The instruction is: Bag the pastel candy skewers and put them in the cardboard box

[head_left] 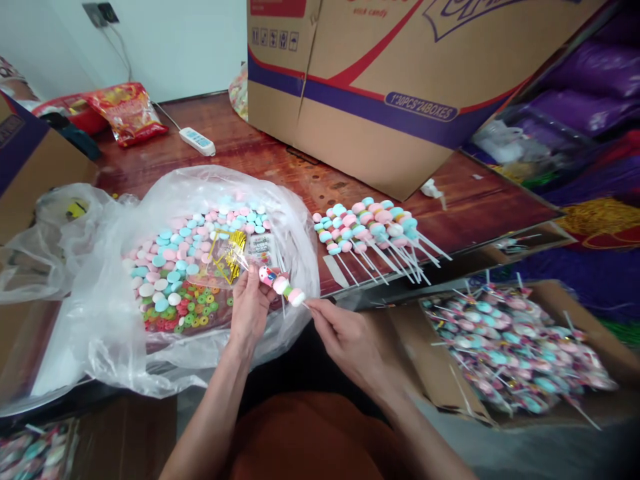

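Observation:
A marshmallow candy stick (pixel 283 287) is held tilted between my two hands, with pink, white and green pieces and a small printed figure at its upper end. My left hand (pixel 250 310) pinches it near that upper end, where some clear film shows. The fingers of my right hand (pixel 343 330) are closed around the thin white stick at its lower end. Just beyond my left hand lie gold twist ties (pixel 235 253) on a clear sheet. Loose pink, blue and white candies (pixel 173 257) and colored ring candies (pixel 187 310) spread over an opened plastic bag (pixel 165 180).
Finished-looking candy sticks (pixel 367 227) lie in a pile on the wooden table (pixel 210 113). A large carton (pixel 365 127) stands behind them. Below right, an open box (pixel 415 353) holds many wrapped sticks. A power strip (pixel 197 141) and red snack bag (pixel 127 113) sit at the back left.

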### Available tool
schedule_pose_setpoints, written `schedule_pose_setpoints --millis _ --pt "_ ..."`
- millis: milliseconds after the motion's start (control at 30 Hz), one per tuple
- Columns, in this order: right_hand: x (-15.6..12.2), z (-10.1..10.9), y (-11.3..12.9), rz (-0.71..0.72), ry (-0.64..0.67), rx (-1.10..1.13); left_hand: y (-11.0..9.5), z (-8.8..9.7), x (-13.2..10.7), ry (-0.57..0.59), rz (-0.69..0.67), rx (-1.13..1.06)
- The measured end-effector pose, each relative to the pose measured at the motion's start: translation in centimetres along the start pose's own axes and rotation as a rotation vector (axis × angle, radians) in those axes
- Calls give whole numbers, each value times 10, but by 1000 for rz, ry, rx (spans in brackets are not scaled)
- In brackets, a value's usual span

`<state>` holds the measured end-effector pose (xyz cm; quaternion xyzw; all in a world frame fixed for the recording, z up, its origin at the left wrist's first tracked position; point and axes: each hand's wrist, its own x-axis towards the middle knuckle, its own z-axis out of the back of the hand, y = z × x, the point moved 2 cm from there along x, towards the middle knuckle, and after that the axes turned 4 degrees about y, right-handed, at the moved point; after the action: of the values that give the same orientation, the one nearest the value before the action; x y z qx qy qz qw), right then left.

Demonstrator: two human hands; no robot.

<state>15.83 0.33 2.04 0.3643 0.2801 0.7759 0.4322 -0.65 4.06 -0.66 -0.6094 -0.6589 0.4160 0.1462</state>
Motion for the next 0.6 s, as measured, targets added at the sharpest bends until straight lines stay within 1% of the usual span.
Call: schedule_pose_setpoints --millis 100,233,300,367,467,533,600 --pt "-1 -5 0 35 -15 -69 1 2 -1 9 5 18" --pt "-1 -5 0 23 27 9 0 8 2 -17 24 11" --pt "-1 -4 1 46 24 3 0 10 4 -24 26 1" --pt "-2 -6 2 106 -20 -74 2 10 5 -29 17 -21" --pt "-5 -14 7 206 -113 -255 7 6 1 -52 -16 -68" --pt "-7 -21 9 224 -161 -343 11 3 -3 -61 -33 -91" --pt "-9 -28 9 217 -194 -383 14 1 -6 -57 -26 -96"
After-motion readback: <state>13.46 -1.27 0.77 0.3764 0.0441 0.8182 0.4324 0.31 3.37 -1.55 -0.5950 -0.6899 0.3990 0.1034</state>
